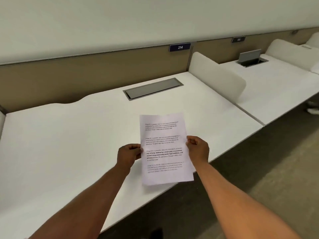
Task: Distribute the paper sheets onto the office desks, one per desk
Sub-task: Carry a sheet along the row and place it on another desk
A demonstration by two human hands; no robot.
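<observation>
A white paper sheet (164,149) printed with several blocks of text is held over the front part of a white office desk (69,144). My left hand (128,153) pinches the sheet's left edge and my right hand (197,148) pinches its right edge. The sheet's lower end hangs past the desk's front edge. I cannot tell if it is a single sheet or a thin stack. A second white desk (276,94) lies to the right, beyond a divider.
A closed grey cable flap (152,88) is set into the near desk, with a blue sign "214" (180,47) on the tan back panel. A rounded white divider (219,78) separates the desks. The right desk's cable flap (250,57) stands open. Floor runs along the right.
</observation>
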